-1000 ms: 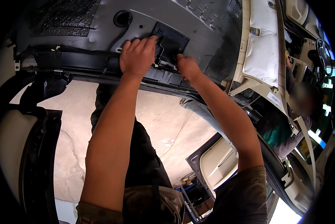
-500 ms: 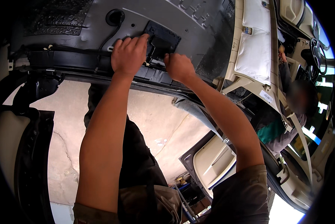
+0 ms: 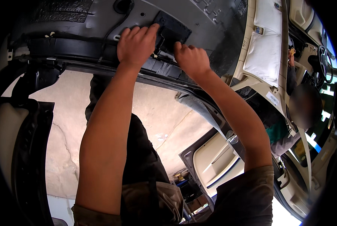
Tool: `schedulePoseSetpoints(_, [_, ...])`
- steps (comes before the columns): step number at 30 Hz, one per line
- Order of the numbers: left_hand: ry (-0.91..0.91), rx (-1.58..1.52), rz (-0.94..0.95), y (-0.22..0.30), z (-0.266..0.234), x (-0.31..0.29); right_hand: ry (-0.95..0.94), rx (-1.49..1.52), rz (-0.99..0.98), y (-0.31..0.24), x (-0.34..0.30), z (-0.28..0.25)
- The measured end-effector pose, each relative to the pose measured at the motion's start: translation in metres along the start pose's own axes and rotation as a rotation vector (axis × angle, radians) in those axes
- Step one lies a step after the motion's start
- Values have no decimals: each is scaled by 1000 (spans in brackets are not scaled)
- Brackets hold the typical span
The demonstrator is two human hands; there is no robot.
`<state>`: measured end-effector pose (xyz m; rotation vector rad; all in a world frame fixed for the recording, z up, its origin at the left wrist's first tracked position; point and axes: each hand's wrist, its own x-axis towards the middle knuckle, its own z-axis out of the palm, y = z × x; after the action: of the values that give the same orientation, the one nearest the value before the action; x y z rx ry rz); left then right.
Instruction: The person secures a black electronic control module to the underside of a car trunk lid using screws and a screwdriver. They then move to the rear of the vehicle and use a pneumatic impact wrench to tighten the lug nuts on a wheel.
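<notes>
A black plastic housing with a ribbed rim lies on the dark metal floor panel of a car body. My left hand is closed at its left edge, index finger laid along the rim and the other fingers bent, their tips hidden. At the lower right edge of the housing, my right hand is curled with the thumb against the plastic. What lies under its fingers is hidden. A black cable runs from a round opening toward the sill, left of my hands.
A black door sill crosses below my hands. To the right are a beige trim frame with white padded bags, a steering wheel and another person inside the car. An open door stands lower right, over concrete floor.
The view has shifted, so the housing and both hands appear slightly farther right and higher. My hands keep nearly the same hold on the housing.
</notes>
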<state>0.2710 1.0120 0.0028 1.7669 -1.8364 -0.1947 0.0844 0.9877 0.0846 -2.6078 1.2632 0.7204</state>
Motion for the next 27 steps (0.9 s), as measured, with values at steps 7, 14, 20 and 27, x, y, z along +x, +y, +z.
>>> schedulePoseSetpoints(7, [-1, 34, 28, -1, -5, 1, -210, 393, 465, -10, 7, -11])
schedulePoseSetpoints(14, [-19, 28, 9, -2, -4, 1, -145, 311, 454, -12, 0, -4])
schedulePoseSetpoints(20, [-10, 39, 3, -3, -8, 3, 232, -125, -138, 2, -9, -1])
schedulePoseSetpoints(27, [-78, -24, 9, 7, -14, 8, -181, 277, 324, -10, -4, 1])
